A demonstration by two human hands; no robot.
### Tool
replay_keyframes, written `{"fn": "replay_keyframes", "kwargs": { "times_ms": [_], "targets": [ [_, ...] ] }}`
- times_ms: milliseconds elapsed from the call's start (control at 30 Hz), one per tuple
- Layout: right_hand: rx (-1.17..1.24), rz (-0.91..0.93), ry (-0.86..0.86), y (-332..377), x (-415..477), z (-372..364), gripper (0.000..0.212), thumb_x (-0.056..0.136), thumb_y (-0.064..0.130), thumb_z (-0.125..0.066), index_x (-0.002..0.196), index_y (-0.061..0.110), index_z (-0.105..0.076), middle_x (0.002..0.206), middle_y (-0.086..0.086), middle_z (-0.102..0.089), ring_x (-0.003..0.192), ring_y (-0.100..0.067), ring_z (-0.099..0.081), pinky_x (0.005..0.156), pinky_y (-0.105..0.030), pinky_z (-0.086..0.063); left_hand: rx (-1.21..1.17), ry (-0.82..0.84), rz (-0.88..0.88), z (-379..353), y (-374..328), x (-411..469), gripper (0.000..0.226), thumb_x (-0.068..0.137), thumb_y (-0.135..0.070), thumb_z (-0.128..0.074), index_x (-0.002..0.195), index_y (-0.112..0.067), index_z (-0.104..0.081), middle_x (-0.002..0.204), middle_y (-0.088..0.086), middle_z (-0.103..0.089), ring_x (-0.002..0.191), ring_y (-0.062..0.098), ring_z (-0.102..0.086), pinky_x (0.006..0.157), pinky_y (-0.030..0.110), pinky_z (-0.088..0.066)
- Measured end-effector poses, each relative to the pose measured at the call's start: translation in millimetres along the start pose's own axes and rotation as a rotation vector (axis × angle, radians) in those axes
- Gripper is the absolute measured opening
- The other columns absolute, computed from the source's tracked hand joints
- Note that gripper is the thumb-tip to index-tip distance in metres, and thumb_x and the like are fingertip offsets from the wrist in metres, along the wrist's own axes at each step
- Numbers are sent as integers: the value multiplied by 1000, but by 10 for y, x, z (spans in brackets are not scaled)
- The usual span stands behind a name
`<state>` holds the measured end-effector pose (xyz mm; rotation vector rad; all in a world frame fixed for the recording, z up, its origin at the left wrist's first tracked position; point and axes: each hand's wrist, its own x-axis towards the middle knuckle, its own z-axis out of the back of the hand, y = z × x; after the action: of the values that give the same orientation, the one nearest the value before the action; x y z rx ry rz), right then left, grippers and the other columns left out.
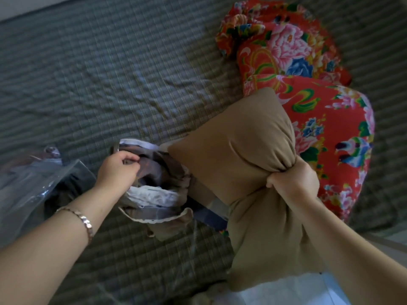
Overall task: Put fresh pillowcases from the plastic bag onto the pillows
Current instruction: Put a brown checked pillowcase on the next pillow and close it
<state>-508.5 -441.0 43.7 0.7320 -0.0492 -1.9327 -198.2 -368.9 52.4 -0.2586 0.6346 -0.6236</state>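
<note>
the bag (26, 186) lies just outside the left hand (117, 170), by its wrist, handy for the next case. the left hand pinches a fold of the grey case (158, 194), fingers curled into the cloth, probably hunting for the opening. the case sits bunched just inside that hand, touching the tan pillow (231, 150). the right hand (293, 183) is clenched round a gathered corner of the pillow, holding it up from the sheet (110, 73), likely to feed it in. beyond that hand lies red floral bedding (330, 119).
</note>
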Motion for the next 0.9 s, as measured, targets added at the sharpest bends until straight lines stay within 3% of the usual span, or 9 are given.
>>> {"fn": "replay_keyframes", "kwargs": {
  "times_ms": [133, 300, 433, 500, 567, 667, 733, 833, 900],
  "targets": [
    [38, 149, 23, -17, -306, 146, 17, 62, 3, -68, 74, 10, -58, 62, 2, -54, 65, -26, -54, 60, -34, -48, 326, -21, -193, 236, 89, 48, 57, 84, 0, -53, 137, -19, -42, 125, 18, -54, 113, 37, -50, 90, 43, -44],
    [1, 380, 210, 31, -705, 379, 15, 57, -3, -69, 56, 6, -58, 53, -6, -58, 55, -24, -55, 52, -36, -45, 691, -86, -411, 611, 68, 64, 46, 81, 6, -51, 125, -7, -50, 119, 21, -49, 118, 35, -39, 84, 49, -42],
    [57, 467, 403, 144, -966, 421, 35, 52, -9, -66, 40, 21, -52, 41, 3, -53, 43, -3, -52, 41, -16, -32, 785, -50, -420, 802, 48, 44, 61, 86, 2, -49, 141, -16, -32, 135, 15, -41, 126, 33, -36, 89, 46, -42],
    [95, 502, 511, 243, -1124, 365, 43, 52, -11, -62, 39, 29, -56, 42, 15, -56, 45, 8, -52, 41, -10, -34, 910, -7, -404, 823, 17, -10, 60, 89, -4, -49, 143, -17, -26, 134, 13, -41, 125, 31, -39, 89, 42, -42],
    [61, 562, 604, 306, -1250, 229, 34, 54, -6, -61, 45, 26, -58, 48, 16, -60, 53, 12, -56, 45, -7, -35, 1007, 18, -417, 822, -30, -105, 59, 91, -7, -48, 144, -18, -25, 138, 11, -37, 122, 31, -44, 87, 39, -42],
    [4, 643, 689, 341, -1393, -41, 20, 54, 7, -57, 67, 19, -67, 69, 5, -70, 72, -2, -65, 59, -19, -47, 964, 35, -438, 817, -101, -220, 60, 91, -7, -45, 145, -21, -23, 151, 3, -21, 120, 30, -46, 86, 38, -42],
    [-19, 671, 717, 371, -1446, -182, 27, 56, 7, -57, 77, 18, -69, 74, 2, -71, 75, -7, -65, 62, -19, -46, 826, -4, -694, 804, -40, -285, 60, 88, -7, -46, 143, -25, -31, 156, -7, -10, 118, 28, -51, 82, 36, -46],
    [9, 560, 716, 439, -1516, -304, 25, 57, -1, -57, 70, 18, -68, 60, 8, -64, 58, 2, -58, 49, -9, -38, 529, 34, -1136, 864, 175, -475, 51, 83, -18, -45, 133, -27, -45, 135, 3, -52, 91, 27, -66, 64, 34, -52],
    [114, 443, 658, 470, -1525, -326, 29, 55, -9, -58, 56, 20, -61, 47, 12, -57, 46, 6, -52, 42, -9, -35, 605, 37, -1294, 895, 443, -634, 41, 85, -21, -40, 125, -29, -48, 129, 1, -50, 89, 25, -57, 55, 36, -53]
  ]
}}
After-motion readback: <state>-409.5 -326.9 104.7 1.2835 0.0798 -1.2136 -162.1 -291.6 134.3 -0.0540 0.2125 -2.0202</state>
